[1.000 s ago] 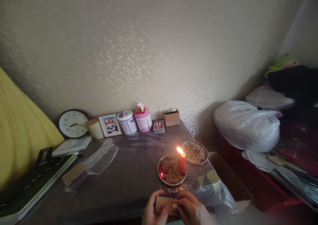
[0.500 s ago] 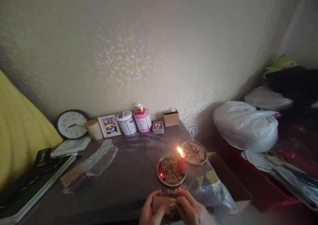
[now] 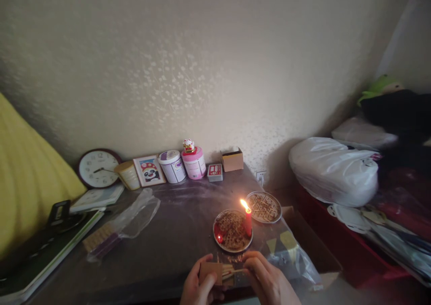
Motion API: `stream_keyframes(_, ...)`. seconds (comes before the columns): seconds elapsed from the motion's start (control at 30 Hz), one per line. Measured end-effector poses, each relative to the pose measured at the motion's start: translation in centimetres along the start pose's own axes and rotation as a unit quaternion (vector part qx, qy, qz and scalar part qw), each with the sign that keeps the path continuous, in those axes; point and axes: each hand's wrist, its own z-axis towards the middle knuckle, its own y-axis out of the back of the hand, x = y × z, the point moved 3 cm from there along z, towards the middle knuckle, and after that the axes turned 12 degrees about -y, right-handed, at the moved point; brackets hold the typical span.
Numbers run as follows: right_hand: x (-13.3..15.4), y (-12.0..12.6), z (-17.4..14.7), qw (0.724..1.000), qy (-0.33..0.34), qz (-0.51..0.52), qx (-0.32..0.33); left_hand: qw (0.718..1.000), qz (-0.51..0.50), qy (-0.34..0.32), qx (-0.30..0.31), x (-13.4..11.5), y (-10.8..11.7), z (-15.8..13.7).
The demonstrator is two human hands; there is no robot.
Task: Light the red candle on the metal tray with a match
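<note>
My left hand (image 3: 201,283) grips a small brown matchbox (image 3: 211,272), thumb across its front. The box's inner tray is slid partly out to the right, and pale matchsticks (image 3: 227,271) show in it. My right hand (image 3: 267,280) pinches the end of one match (image 3: 238,271) that reaches toward the tray. Just beyond my hands, a lit red candle (image 3: 248,222) stands upright at the right side of a round metal dish (image 3: 232,251) with a brown patterned bottom. A small red candle with a tiny flame (image 3: 219,238) sits at that dish's left side.
A second metal dish (image 3: 280,215) holding used matchsticks stands behind on the right. Packed matchboxes in clear plastic (image 3: 104,240) lie left. Along the wall are a clock (image 3: 98,169), picture frame (image 3: 149,170), tins (image 3: 172,167) and an open carton (image 3: 232,160). A plastic bag (image 3: 303,262) hangs over the table's right edge.
My hands have moved apart. The matchbox has shifted slightly left, and a match now shows stretched between the tray and my right fingers.
</note>
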Motion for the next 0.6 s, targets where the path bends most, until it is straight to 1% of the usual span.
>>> stream_keyframes(0.1, -0.7, 0.0, 0.1, 0.995, -0.080, 0.060, -0.026, 1.000, -0.002, 0.000, -0.004, 0.1, 0.3, 0.2)
stream_keyframes(0.17, -1.1, -0.8, 0.0, 0.985, -0.132, 0.110, -0.025, 1.000, -0.004, 0.003, 0.006, 0.5, 0.2, 0.2)
stream_keyframes(0.2, -1.3, -1.4, -0.1, 0.980, -0.148, 0.133, -0.021, 1.000, -0.005, 0.005, 0.011, 0.9, 0.0, 0.2)
stream_keyframes(0.33, -1.6, -4.1, -0.5, 0.968, -0.163, 0.192, -0.013, 1.000, 0.002, 0.011, 0.011, 2.4, -0.8, -0.3)
stream_keyframes(0.43, -1.8, -5.1, -0.6, 0.966, -0.163, 0.202, -0.001, 0.999, -0.028, 0.029, -0.007, 2.8, -1.1, -0.4)
stream_keyframes(0.5, -2.0, -5.3, -0.5, 0.962, -0.172, 0.210, 0.002, 0.999, -0.024, 0.039, -0.016, 2.2, -0.6, 0.0)
stream_keyframes(0.53, -2.1, -5.3, -0.5, 0.959, -0.181, 0.218, -0.004, 0.999, -0.002, 0.036, -0.020, 1.5, -0.1, 0.3)
stream_keyframes(0.57, -2.2, -5.3, -0.4, 0.954, -0.193, 0.230, -0.013, 0.999, 0.034, 0.023, -0.026, 0.7, 0.6, 0.7)
stream_keyframes(0.6, -2.3, -5.4, -0.4, 0.947, -0.206, 0.245, -0.025, 0.997, 0.069, -0.010, -0.027, -0.4, 1.5, 1.2)
